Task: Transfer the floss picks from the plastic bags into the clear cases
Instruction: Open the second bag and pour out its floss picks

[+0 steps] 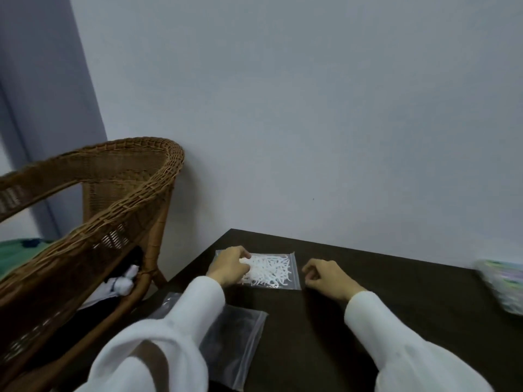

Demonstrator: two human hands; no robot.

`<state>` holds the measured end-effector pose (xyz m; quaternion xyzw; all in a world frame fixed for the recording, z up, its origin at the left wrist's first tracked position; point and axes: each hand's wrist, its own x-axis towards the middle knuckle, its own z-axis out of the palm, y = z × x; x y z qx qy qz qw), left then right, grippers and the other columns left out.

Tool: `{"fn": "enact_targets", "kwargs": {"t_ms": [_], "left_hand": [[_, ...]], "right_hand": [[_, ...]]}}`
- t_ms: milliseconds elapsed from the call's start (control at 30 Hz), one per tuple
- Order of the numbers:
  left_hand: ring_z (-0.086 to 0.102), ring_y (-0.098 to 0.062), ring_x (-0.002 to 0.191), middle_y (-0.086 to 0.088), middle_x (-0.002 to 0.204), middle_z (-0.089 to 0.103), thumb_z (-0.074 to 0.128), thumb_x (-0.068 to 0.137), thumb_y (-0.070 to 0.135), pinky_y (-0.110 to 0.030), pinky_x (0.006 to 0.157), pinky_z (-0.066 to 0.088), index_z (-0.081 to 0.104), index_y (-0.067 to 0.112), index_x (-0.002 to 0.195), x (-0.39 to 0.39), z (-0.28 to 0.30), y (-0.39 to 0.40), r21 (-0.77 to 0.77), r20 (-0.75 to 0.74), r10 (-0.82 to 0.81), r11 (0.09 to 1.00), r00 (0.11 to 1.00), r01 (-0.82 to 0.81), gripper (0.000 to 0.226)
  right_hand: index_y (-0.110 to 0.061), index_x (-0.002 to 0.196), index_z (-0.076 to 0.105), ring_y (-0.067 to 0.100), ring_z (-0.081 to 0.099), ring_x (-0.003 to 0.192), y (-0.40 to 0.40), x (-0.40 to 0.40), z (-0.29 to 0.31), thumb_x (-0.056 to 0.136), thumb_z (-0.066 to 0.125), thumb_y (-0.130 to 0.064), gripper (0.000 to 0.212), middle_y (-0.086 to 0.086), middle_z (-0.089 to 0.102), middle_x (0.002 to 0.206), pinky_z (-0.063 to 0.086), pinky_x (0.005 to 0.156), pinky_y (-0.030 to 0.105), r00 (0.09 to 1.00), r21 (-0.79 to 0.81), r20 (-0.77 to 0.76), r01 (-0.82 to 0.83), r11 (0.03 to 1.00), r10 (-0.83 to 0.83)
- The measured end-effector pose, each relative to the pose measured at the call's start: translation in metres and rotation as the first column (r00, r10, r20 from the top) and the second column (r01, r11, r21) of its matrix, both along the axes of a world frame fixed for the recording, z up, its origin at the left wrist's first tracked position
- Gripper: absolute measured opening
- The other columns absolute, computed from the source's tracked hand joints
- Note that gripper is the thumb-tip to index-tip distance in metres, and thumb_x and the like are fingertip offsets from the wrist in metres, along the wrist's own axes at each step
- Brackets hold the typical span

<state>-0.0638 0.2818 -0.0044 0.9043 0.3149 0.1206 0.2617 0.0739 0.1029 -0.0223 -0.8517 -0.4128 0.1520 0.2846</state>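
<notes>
— The bag of floss picks (268, 270) lies flat on the tabletop (396, 292) between our hands.
— Our left hand (229, 265) pinches its end; the right hand (325, 274) beside it is curled, empty. We should open the seal gently.
</notes>
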Motion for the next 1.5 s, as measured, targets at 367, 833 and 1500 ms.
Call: {"fn": "enact_targets", "kwargs": {"t_ms": [367, 833, 1500], "left_hand": [[0.036, -0.033, 0.133, -0.017, 0.146, 0.036, 0.066, 0.087, 0.021, -0.041, 0.108, 0.035, 0.02, 0.002, 0.144, 0.014, -0.021, 0.04, -0.319, -0.009, 0.353, 0.886, 0.936, -0.337, 0.075], [0.059, -0.027, 0.104, -0.017, 0.124, 0.056, 0.071, 0.083, 0.012, -0.034, 0.083, 0.052, 0.042, 0.0, 0.135, 0.013, -0.008, 0.023, -0.634, 0.052, 0.327, 0.741, 0.944, -0.222, 0.061], [0.059, -0.036, 0.111, -0.019, 0.121, 0.063, 0.056, 0.091, 0.035, -0.049, 0.09, 0.047, 0.056, 0.008, 0.122, 0.05, 0.008, -0.125, -0.85, 0.45, 0.276, -0.159, 0.849, 0.502, 0.041]], "right_hand": [[-0.006, 0.137, 0.031, 0.027, 0.054, 0.115, 0.061, 0.007, -0.013, 0.083, 0.066, -0.009, 0.064, 0.016, 0.049, 0.132, 0.047, 0.091, 0.032, 0.863, 0.146, -0.448, 0.327, 0.934, -0.232], [-0.012, 0.096, 0.059, 0.014, 0.063, 0.077, 0.026, 0.002, 0.011, 0.089, 0.058, -0.01, 0.007, 0.006, 0.063, 0.094, 0.048, 0.06, 0.02, 0.858, 0.307, -0.472, 0.377, 0.874, -0.204], [-0.009, 0.095, 0.059, -0.006, 0.047, 0.044, -0.082, 0.008, 0.12, 0.095, 0.048, -0.012, 0.012, -0.001, 0.059, 0.072, 0.036, 0.044, 0.009, 0.975, 0.801, -0.068, 0.18, 0.571, -0.212]]}}
